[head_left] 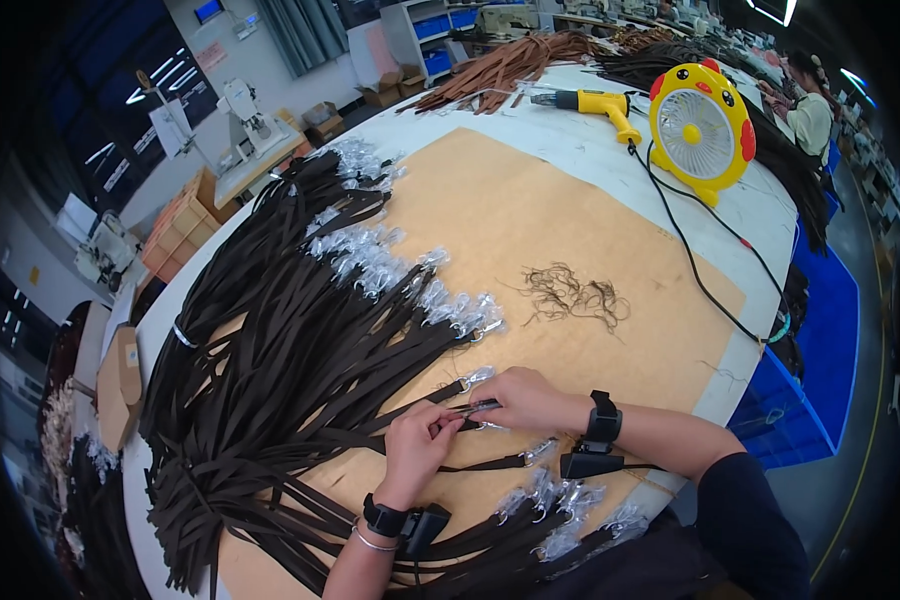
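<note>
My left hand (418, 440) pinches a dark strap (360, 437) near its end, fingertips pressed together. Close beside it, my right hand (532, 398) is closed on a small dark metal tool that looks like thread snips (478, 406), its tip at the strap by my left fingers. The exact contact is hidden by the fingers. Just beyond my hands lies another strap end with a plastic-wrapped metal clip (478, 376). A further strap (495, 463) runs below them toward its wrapped clip.
A large bundle of dark straps (300, 310) with wrapped clips spreads over the left. Brown paper (570, 220) covers the table, with loose cut threads (575, 297) on it. Farther back stand a yellow heat gun (600, 105) and a yellow fan (698, 135); their cord trails right. A blue bin (820, 350) stands beside the table.
</note>
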### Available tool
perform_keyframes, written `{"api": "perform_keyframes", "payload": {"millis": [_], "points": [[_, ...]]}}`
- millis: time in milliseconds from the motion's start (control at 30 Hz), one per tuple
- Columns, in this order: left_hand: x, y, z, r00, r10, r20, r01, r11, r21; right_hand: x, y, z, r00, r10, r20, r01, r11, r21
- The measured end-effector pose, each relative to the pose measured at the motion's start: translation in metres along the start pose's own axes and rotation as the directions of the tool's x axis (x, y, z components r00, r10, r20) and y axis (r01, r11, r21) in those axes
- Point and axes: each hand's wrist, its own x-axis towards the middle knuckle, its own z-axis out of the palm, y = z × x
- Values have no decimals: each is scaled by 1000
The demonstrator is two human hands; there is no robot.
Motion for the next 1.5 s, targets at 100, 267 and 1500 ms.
{"api": "perform_keyframes", "payload": {"millis": [100, 267, 1500], "points": [[0, 1, -3, 999, -27, 35, 30, 996, -90, 0, 3, 12, 993, -4, -116, 8, 1000, 28], [0, -3, -14, 990, -42, 138, 65, 984, -169, 2, -3, 14, 979, 38, -199, -14, 992, 121], [1, -18, 8, 992, -121, 46, 129, 964, -234, 5, -7, 19, 984, -25, -175, 29, 999, 16]]}}
